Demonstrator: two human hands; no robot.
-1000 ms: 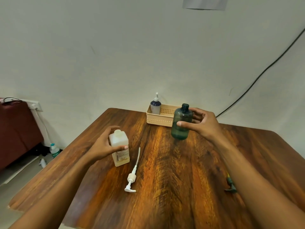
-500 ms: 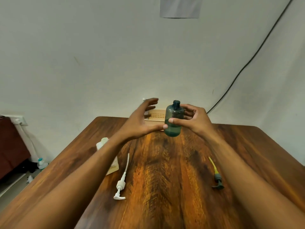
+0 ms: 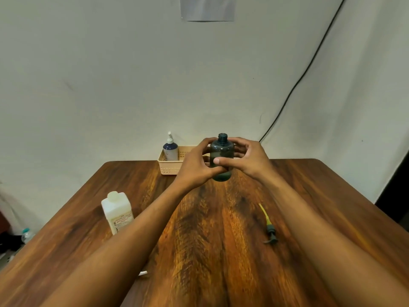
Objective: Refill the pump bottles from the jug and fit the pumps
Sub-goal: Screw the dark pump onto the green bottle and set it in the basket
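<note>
A dark teal pump bottle with an open neck is upright at the far middle of the wooden table; whether its base touches the table I cannot tell. My left hand and my right hand both grip it, fingers curled round its sides. A white jug with its cap on stands at the left. A dark pump with a yellow tube lies on the right. Only the tip of a white pump shows from under my left forearm.
A beige basket sits at the table's far edge against the wall, with a blue bottle with a white pump standing in it. A black cable runs down the wall at the right. A water bottle stands on the floor at the left.
My left hand let go of the white jug, crossed to the right and closed round the teal bottle, which my right hand has kept holding. The view shifted, so the jug sits lower left.
</note>
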